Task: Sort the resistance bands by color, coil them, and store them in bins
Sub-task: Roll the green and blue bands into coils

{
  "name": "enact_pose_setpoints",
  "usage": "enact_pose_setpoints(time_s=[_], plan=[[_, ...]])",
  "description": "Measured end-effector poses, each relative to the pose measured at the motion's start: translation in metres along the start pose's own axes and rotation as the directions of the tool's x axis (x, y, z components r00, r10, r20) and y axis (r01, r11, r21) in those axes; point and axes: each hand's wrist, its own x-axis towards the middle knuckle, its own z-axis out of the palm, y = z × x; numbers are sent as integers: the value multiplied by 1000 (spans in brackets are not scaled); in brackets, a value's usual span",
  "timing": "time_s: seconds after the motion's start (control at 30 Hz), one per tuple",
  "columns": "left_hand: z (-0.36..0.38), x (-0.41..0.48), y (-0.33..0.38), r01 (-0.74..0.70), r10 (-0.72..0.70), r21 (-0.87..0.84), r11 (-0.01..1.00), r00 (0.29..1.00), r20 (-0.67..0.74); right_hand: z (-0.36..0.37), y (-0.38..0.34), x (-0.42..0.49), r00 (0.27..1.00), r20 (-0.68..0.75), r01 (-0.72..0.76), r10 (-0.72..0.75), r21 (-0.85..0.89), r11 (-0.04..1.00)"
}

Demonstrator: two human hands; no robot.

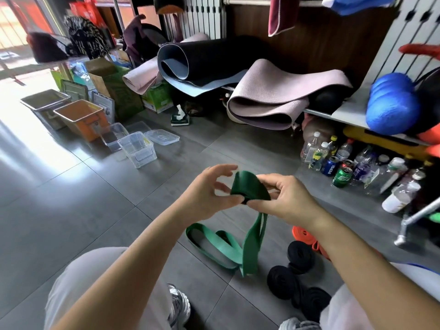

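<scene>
A green resistance band is partly coiled between both hands above the floor. My right hand pinches the coil from the right; my left hand holds its lower left edge with thumb and finger, the other fingers spread. The band's loose tail hangs down and loops on the grey tiles. Three coiled black bands lie on the floor at lower right. An orange band lies just beyond them. Clear plastic bins stand on the floor at left, one holding something dark.
An orange crate and a metal tray stand behind the bins, with a loose clear lid beside them. Rolled yoga mats lie on a low shelf. Bottles and cans crowd the floor at right. My knees and shoes are at the bottom.
</scene>
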Motion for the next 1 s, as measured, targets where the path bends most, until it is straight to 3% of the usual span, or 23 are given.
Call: enact_pose_setpoints(time_s=[0.07,0.17,0.3,0.4,0.5,0.6,0.7,0.87,0.97,1.0], plan=[[0,-2,-3,-95,85,345,934,995,42,4,3,0,999,32,-5,14,-260,966],[8,-5,-3,-131,54,528,839,986,158,16,3,-1,991,135,54,5,-433,900],[12,-3,-4,-83,-8,555,828,987,161,19,4,-2,987,160,50,26,-451,891],[8,-1,-5,-70,9,501,863,992,124,14,4,0,990,128,-16,62,-331,944],[2,-1,-6,-53,24,352,934,996,85,9,5,0,994,97,-38,55,-166,985],[-3,-1,-4,1,0,50,999,1000,-27,2,3,2,998,62,-13,13,7,1000],[-8,-2,2,-5,-24,-244,970,993,-115,3,1,7,999,43,24,-28,85,996],[-3,0,8,-59,3,-706,706,997,-80,15,-6,17,993,-57,119,-105,389,913],[7,0,10,9,9,-844,537,1000,16,18,-10,17,987,-96,158,-128,451,879],[6,0,10,40,-2,-848,528,999,46,16,-11,17,986,-108,160,-126,432,888]])
